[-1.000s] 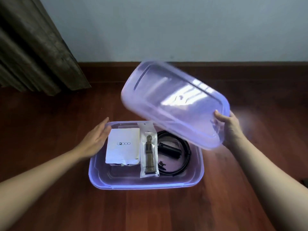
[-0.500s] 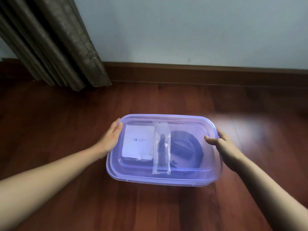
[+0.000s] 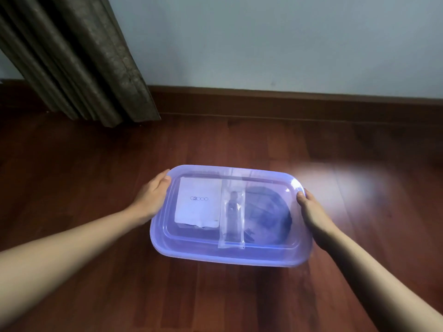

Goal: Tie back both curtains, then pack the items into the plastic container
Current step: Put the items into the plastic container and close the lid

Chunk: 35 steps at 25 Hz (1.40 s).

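Observation:
A translucent purple plastic container [image 3: 223, 256] sits on the wooden floor with its lid [image 3: 268, 240] lying on top. Through the lid I see a white packet [image 3: 199, 202] at the left, a clear bag with a brown strap [image 3: 232, 212] in the middle, and a coiled black belt [image 3: 271, 214] at the right. My left hand [image 3: 153, 195] presses the container's left edge, fingers over the rim. My right hand [image 3: 310, 209] holds the right edge, thumb on the lid.
A dark brown curtain [image 3: 79, 58] hangs to the floor at the back left. A pale wall with a dark wooden baseboard [image 3: 287, 104] runs across the back. A bright light patch [image 3: 340, 183] lies on the floor right of the container.
One second ago my right hand held the lid tilted above the open container. It came down onto the container, and both hands now grip the closed container's ends.

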Each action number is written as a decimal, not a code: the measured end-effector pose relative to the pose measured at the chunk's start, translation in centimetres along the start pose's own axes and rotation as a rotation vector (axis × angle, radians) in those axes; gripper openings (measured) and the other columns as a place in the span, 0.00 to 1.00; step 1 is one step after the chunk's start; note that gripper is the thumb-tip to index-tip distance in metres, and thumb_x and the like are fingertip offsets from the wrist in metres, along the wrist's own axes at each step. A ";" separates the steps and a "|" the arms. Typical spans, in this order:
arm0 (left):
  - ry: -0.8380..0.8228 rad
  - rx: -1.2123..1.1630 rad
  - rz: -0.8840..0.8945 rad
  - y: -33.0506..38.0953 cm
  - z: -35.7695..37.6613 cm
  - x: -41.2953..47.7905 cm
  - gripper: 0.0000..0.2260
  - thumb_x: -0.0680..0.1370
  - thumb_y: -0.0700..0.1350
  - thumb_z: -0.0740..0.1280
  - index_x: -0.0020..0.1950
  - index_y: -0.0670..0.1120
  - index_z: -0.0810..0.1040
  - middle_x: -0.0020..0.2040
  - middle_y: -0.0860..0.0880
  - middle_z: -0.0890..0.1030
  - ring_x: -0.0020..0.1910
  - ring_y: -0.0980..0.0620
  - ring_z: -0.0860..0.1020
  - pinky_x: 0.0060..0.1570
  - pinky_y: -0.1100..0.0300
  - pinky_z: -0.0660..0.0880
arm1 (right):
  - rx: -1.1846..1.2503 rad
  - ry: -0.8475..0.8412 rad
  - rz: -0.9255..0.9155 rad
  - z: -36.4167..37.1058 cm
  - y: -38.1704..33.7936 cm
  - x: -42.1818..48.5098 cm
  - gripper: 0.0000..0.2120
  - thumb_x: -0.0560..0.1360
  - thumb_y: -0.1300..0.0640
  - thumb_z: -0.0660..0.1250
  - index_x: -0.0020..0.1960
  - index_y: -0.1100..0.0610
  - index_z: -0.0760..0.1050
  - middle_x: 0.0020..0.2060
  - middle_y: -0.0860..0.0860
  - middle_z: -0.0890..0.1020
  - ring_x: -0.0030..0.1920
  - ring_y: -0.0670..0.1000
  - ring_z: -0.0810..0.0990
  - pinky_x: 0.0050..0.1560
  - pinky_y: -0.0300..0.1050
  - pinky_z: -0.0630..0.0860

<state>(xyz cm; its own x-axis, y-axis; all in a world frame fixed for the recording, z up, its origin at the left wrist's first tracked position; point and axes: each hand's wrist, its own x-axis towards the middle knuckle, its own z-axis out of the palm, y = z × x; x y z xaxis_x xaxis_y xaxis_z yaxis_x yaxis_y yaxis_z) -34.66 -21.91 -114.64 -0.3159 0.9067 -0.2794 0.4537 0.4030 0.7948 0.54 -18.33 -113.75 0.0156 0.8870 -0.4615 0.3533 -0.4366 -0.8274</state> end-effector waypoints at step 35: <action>0.281 -0.115 -0.317 -3.0 -2.8 -6.3 0.25 0.75 0.63 0.60 0.32 0.44 0.72 0.32 0.48 0.75 0.34 0.47 0.72 0.38 0.55 0.68 | 0.076 0.134 0.012 5.9 0.9 -2.3 0.27 0.62 0.29 0.66 0.43 0.53 0.77 0.36 0.49 0.80 0.40 0.55 0.79 0.46 0.53 0.78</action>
<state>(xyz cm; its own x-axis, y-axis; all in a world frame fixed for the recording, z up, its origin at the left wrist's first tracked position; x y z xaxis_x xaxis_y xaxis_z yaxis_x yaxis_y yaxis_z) -36.34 -29.24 -113.79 -0.6460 0.6651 -0.3745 0.2071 0.6249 0.7527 -4.72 -21.66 -115.37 0.1459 0.8917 -0.4284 0.2810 -0.4526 -0.8463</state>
